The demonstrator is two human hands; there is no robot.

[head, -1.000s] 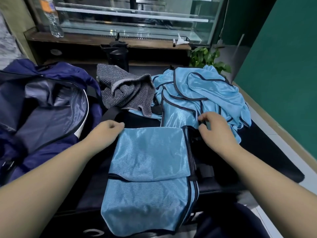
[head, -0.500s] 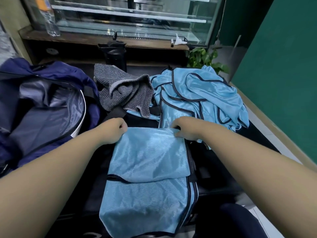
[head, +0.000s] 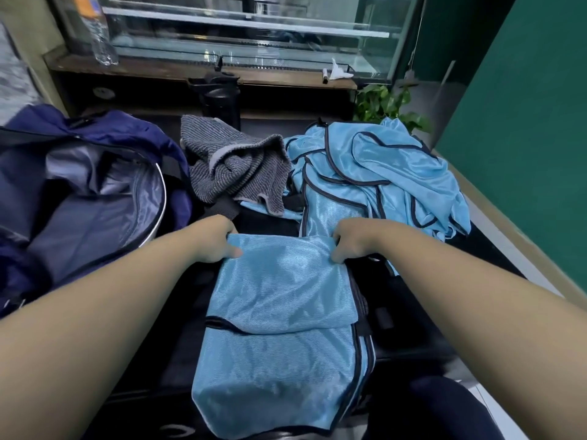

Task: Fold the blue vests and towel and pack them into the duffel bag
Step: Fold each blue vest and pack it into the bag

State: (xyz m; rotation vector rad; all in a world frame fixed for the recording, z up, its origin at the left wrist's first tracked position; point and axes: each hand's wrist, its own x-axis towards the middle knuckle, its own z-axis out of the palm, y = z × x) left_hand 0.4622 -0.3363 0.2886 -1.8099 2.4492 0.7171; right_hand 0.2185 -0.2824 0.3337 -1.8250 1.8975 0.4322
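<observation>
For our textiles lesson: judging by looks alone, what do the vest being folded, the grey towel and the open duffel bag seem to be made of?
Vest being folded: probably a synthetic mesh; it has a fine ribbed sheen and dark piped edges.
Grey towel: seems a soft ribbed terry or knit; matte, with thick rumpled folds.
Duffel bag: likely nylon or polyester; navy shell with a smooth, slightly glossy grey-blue lining that creases sharply.

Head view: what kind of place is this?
Probably a shop or café counter area, not a home: a glass display case on a wooden counter, a water bottle on it, and a green wall.
</observation>
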